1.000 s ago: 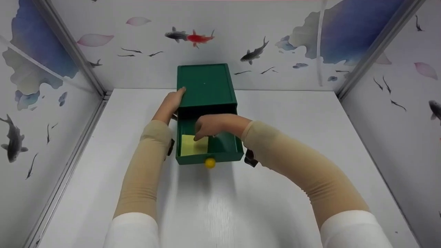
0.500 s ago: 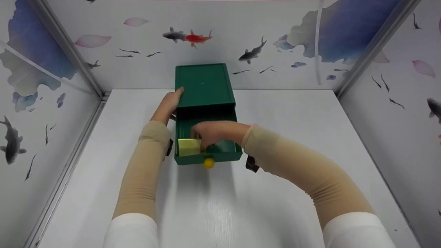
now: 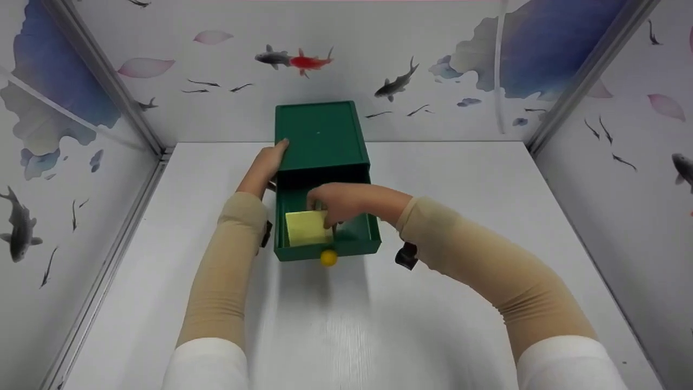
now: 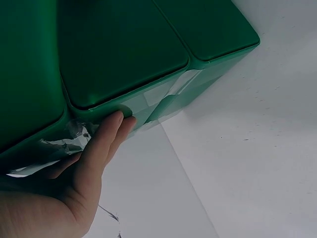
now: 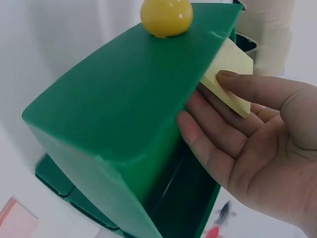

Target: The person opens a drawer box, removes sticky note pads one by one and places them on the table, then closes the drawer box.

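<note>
A green box [image 3: 319, 135] stands at the back of the white table, its drawer [image 3: 357, 233] pulled out toward me by a yellow ball knob [image 3: 328, 257]. Inside the drawer's left part is a yellow sticky note pad [image 3: 306, 227]. My right hand [image 3: 341, 203] reaches over the drawer and pinches the pad's right edge; the right wrist view shows the thumb on one face of the pad [image 5: 233, 69] and fingers behind it. Against the box's left side rests my left hand [image 3: 268, 162], thumb at the top edge. In the left wrist view its fingers [image 4: 101, 141] lie fairly straight along the box edge.
White walls printed with fish and petals enclose the table [image 3: 455, 216] behind and at both sides. The back wall [image 3: 335, 27] rises right behind the box. Clear tape [image 4: 163, 94] runs along one box face in the left wrist view.
My right hand first reached the pad, and the pad tilted within the drawer. Now the hand is slightly farther back and right, with the pad shifted right. The left hand stays put.
</note>
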### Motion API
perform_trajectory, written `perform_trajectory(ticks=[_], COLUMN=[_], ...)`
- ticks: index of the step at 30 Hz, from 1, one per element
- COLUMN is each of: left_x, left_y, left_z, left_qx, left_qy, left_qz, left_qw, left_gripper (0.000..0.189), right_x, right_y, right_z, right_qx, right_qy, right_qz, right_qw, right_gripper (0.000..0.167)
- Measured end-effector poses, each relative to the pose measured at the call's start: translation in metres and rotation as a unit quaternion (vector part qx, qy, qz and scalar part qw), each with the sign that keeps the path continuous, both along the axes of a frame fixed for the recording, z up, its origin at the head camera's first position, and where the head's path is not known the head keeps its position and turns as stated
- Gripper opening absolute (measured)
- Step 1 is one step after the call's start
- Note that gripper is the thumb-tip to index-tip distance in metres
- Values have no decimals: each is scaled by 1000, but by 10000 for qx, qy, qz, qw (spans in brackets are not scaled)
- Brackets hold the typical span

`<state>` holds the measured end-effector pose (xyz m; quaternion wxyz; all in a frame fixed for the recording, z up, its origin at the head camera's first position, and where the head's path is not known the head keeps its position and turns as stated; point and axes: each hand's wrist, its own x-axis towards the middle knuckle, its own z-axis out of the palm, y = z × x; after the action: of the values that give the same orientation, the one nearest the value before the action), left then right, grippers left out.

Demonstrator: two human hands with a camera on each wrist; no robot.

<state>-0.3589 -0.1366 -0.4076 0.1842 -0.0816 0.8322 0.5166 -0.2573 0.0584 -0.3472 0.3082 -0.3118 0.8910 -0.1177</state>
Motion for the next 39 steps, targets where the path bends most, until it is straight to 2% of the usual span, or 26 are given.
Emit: perform_trajectory(ticks=[9, 15, 23, 33, 39], left_x=[0, -2, -2, 0, 0], left_y=[0, -1, -1, -3, 0], left_z=[1, 1, -1, -6, -4], left_qx=[-44, -42, 7, -2, 24], left_qy=[-38, -15, -28, 0, 61], left_qz=[5, 2, 35, 29, 11], left_qw=[10000, 10000, 10000, 10000, 10000], left_gripper=[75, 76, 77, 77, 76], right_x=[3, 4, 4, 2, 3], right_y=[22, 37, 64, 98, 120], right_z=[14, 26, 35, 32, 27], right_qx=[-417, -703, -1183, -1562, -1677], right_qy=[-35, 87, 153, 86, 217], right_qz=[-171, -177, -470, -1016, -1281], right_qw=[9990, 9973, 9918, 9825, 9772], right_gripper=[33, 30, 31, 31, 32])
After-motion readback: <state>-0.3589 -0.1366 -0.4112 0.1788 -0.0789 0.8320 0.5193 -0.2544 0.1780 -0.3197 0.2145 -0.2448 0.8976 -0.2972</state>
